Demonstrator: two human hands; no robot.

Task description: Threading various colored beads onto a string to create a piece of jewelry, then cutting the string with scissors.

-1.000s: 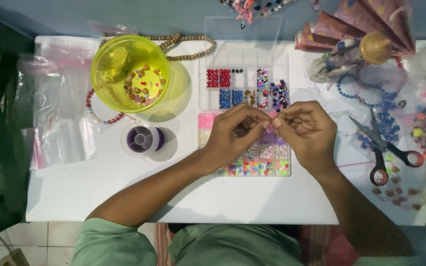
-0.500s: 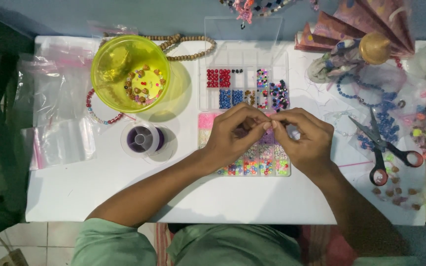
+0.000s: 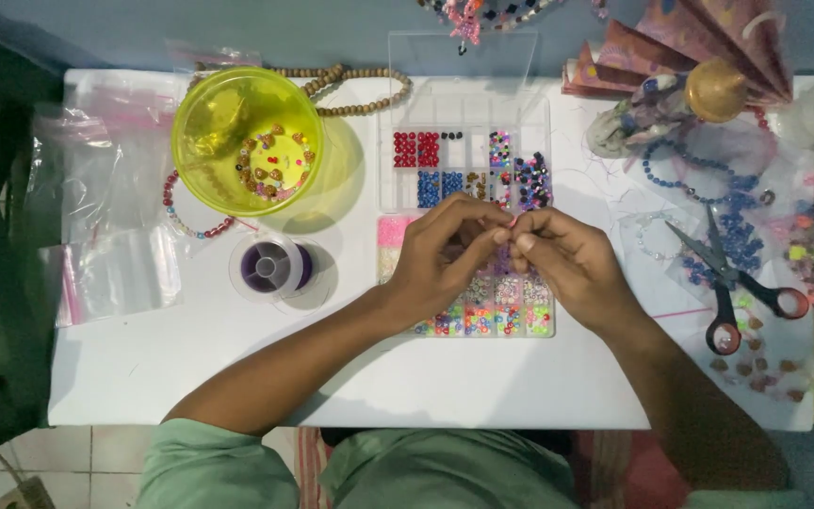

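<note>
Centrally, both hands meet above the clear plastic bead organizer (image 3: 468, 151). The left hand (image 3: 445, 259) has its fingers curled narrow, thumb and forefinger tips pressed together at the meeting point. The right hand (image 3: 567, 264) mirrors it, fingertips pinched tight against those of the left. A tiny pink item (image 3: 513, 221) shows between the two pinches; it is too small to tell whether it is a bead or a thread end.

The organizer is a rectangular, compartmented tray. Its upper cells hold glossy red, blue and mixed dark beads; its lower cells, partly hidden under the hands, hold small multicoloured beads.

Left of the hands stands a round clear spool (image 3: 273, 266) with dark purple cord wound inside. Beyond it sits a translucent yellow bowl (image 3: 209, 123), smooth-walled, containing assorted beads. A beaded bracelet (image 3: 181, 221) in red and pale tones lies partly beneath the bowl, and a strand of brown wooden beads (image 3: 369, 94) curves behind it. Clear plastic bags (image 3: 115, 273) lie flat at the left edge of the white table (image 3: 237, 368).

Right of the hands lie scissors (image 3: 737, 283) with red-and-black handles, resting on bagged blue beads (image 3: 737, 236).
</note>
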